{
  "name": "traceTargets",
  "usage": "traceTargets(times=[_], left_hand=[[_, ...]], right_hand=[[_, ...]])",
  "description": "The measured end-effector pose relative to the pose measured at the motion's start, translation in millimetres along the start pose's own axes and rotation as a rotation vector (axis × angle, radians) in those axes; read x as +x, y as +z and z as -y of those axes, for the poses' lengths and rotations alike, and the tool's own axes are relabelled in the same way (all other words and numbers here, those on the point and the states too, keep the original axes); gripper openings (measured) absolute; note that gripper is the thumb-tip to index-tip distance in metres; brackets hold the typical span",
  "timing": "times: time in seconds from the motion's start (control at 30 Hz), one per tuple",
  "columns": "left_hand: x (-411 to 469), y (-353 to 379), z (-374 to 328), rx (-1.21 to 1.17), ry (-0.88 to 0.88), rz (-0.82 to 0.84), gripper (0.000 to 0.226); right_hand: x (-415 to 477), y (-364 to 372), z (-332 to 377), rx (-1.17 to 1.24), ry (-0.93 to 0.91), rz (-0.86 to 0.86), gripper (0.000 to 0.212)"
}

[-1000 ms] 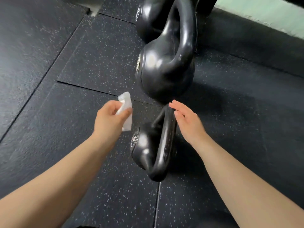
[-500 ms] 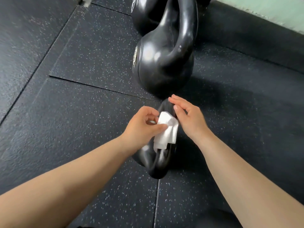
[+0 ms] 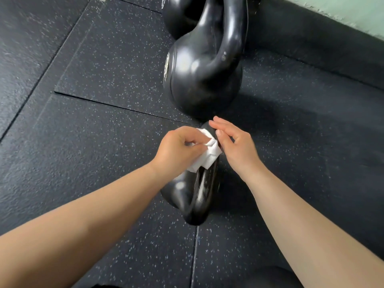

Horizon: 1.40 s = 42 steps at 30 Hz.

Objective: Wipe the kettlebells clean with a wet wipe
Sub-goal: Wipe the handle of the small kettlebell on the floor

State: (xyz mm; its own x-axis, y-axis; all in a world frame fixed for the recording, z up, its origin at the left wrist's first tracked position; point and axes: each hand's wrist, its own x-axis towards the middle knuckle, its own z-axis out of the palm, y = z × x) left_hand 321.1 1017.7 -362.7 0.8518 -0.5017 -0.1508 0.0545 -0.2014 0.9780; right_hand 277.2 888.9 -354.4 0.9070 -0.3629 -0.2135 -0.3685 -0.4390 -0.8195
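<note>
The small kettlebell (image 3: 187,194) stands on the speckled black rubber floor (image 3: 104,142), right at a seam between two mats, with its handle arching up towards the camera. The left hand (image 3: 178,146) has its fingers curled and pinches a folded white wet wipe (image 3: 207,156), which lies pressed on the far upper part of that handle and hangs down its left side. The right hand (image 3: 234,146) is nearly flat, fingers straight and close together, laid against the far end of the same handle just beside the wipe; it grips nothing. Just beyond the two hands stands a large kettlebell (image 3: 203,80), glossy black with a round label on its left flank, and a third kettlebell (image 3: 180,15) shows behind it, cut off by the top of the view. All three stand in a row near the floor's far right edge, where a dark skirting (image 3: 311,38) runs along the wall
</note>
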Motion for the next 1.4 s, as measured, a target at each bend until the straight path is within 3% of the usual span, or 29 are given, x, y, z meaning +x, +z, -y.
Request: traceTargets(times=[0.1,0.27,0.37,0.47,0.6,0.73,0.8,1.0,1.07,1.17,1.23,1.4], left_hand=[[-17,-6,3,-0.029,-0.004,0.130,0.038],[-35,-6,11,-0.058,-0.064,0.092,0.036],[-42,-10,14,-0.264,-0.209,0.138,0.034],[-49,-8,7,-0.548,-0.378,0.237,0.013],[-28,-5,9,-0.595,-0.468,0.202,0.007],[-1,0,14,-0.806,-0.547,0.126,0.031],[0,1,20,-0.815,-0.545,0.215,0.039],[-29,-16,36,-0.803,-0.541,0.625,0.035],[-26,-16,36,-0.780,-0.527,0.607,0.032],[-10,-10,32,-0.754,-0.487,0.408,0.029],[-4,-5,28,-0.759,-0.457,0.372,0.030],[-30,-13,37,-0.700,-0.491,0.599,0.015]], right_hand=[[-1,-1,1,-0.017,-0.008,-0.002,0.031],[-2,1,2,0.006,0.008,-0.007,0.031],[-2,1,2,-0.001,0.010,0.004,0.032],[-1,0,1,0.004,0.017,0.012,0.032],[-1,2,0,0.017,0.016,-0.007,0.032],[-1,2,1,0.009,0.016,-0.016,0.032],[-1,1,1,0.003,0.020,-0.010,0.032],[0,1,1,-0.026,0.020,0.004,0.033],[0,1,1,-0.042,0.012,0.000,0.033],[0,2,1,-0.068,-0.004,-0.002,0.033],[-1,2,1,-0.075,-0.005,-0.002,0.033],[-2,1,2,-0.096,-0.010,0.001,0.034]])
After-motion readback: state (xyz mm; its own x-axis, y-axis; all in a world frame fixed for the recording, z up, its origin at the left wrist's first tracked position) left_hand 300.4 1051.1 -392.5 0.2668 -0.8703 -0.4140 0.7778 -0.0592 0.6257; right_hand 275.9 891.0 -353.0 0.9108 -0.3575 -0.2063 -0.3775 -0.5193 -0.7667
